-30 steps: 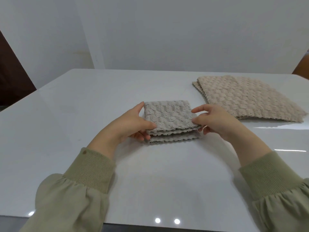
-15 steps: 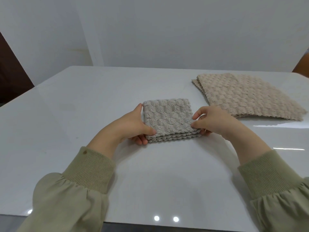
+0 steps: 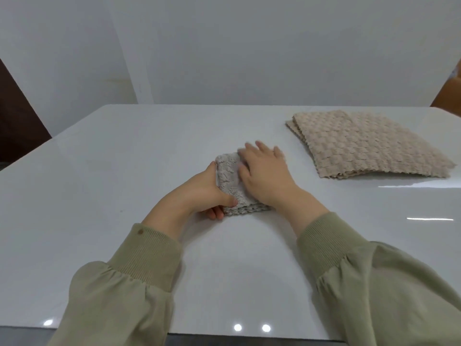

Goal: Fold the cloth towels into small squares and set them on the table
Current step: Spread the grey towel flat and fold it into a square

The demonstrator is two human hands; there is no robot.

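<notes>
folded nubby grey towel (image 3: 228,182) lies under the flat-fingered right hand (image 3: 264,171), left hand (image 3: 207,191) pinching its scalloped edge.

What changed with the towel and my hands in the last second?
The right hand let go of the right edge of the folded towel and moved left onto its top, pressing flat. The left hand still grips its left edge; the beige stack stayed put.
</notes>
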